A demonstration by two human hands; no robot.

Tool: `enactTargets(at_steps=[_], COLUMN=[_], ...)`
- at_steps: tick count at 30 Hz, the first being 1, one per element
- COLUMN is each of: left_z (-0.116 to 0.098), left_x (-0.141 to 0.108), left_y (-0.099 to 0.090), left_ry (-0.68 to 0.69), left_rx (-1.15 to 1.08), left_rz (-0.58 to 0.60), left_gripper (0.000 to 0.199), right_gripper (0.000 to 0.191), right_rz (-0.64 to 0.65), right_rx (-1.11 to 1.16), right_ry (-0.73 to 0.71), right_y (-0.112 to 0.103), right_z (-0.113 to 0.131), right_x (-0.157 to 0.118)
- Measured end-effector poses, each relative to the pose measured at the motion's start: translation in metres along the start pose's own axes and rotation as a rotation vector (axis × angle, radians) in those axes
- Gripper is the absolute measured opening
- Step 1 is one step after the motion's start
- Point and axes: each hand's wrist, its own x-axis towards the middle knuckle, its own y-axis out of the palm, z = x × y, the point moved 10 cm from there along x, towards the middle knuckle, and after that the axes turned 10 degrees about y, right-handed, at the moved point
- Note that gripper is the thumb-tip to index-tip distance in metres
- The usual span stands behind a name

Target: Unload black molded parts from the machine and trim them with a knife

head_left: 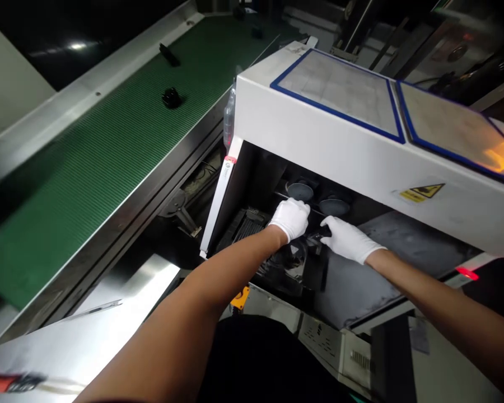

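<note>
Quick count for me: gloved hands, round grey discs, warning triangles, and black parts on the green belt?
Gloved hands, left hand and right hand: 2
Round grey discs: 2
Warning triangle: 1
Clear black parts on the green belt: 2
Total: 7
Dark shapes at the belt's far end are too dim to count.

- Looks like a factory floor or indust. workshop, going by the equip.
- Long green conveyor belt (109,162), ribbed, w/ metal edging; couple of small blk parts (171,98) on it.
- Big white machine housing (319,131) beside the belt, open in front; blue-framed panels (340,92) on top, yellow/blk warning label (423,192) on its face.
- Dark mech. workings inside, incl. two round gray discs (300,192).
- More machinery (453,53) in the dim bkgd.
- White work gloves on L hand (292,218) & R hand (346,239).
</note>
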Motion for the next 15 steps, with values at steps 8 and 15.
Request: enactTargets(at_steps=[8, 15], left_z=[0.015, 0.03], left_x=[-0.04, -0.32], left_y=[-0.047, -0.026], left_ry=[-0.225, -0.774], left_rx=[-0.122, -0.306], left_rz=[-0.071, -0.186], left_gripper=[0.065, 0.034], right_gripper=[0.043, 0.056], right_rz=[-0.16, 0.117], right_rx=[0.073, 0.188], right_ry=[-0.055, -0.536], right_y=[-0.007, 0.172], right_z=[0.065, 0.267], right_x=[-0.067, -0.186])
